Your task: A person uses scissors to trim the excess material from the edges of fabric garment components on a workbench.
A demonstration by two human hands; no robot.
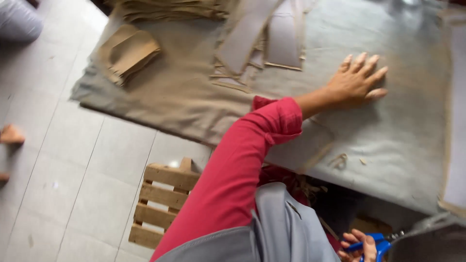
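Nearest the camera, low at the frame's bottom edge, the right hand (358, 245) is curled around blue-handled scissors (378, 242). Above it a red sleeve (233, 174) stretches out to the left hand (357, 82), which lies flat with fingers spread wide on grey-green cloth (398, 140) covering the desk (340, 194). Just left of that hand lie long grey and tan cut strips (257, 34), overlapping. Farther left on the cloth sits a small stack of brown cut pieces (128, 51). A wooden pallet (162, 199) rests on the tiled floor (73, 170) beside the desk.
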